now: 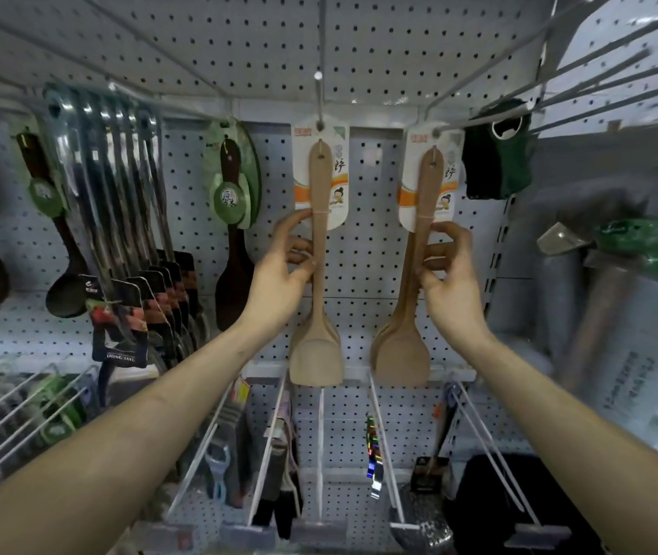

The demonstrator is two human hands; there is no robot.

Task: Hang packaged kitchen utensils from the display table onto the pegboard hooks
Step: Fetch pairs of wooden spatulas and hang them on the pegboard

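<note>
Two sets of pale wooden spatulas hang by white card labels from pegboard hooks. My left hand (pixel 285 266) grips the handle of the left wooden spatula (pixel 316 298), whose card sits on the centre hook (pixel 320 98). My right hand (pixel 449 270) pinches the handle of the right wooden spatula (pixel 407 314), whose card hangs from the neighbouring hook (pixel 439 114). Both hands hold the handles just below the cards. More spatulas hang behind each front one.
Dark ladles (pixel 65 266) and steel utensils with black tags (pixel 135 234) hang at the left, a dark rice paddle with a green label (pixel 235 218) beside my left hand. White wire hooks (pixel 383 446) with small tools jut out below. Bagged goods (pixel 619 322) fill the right.
</note>
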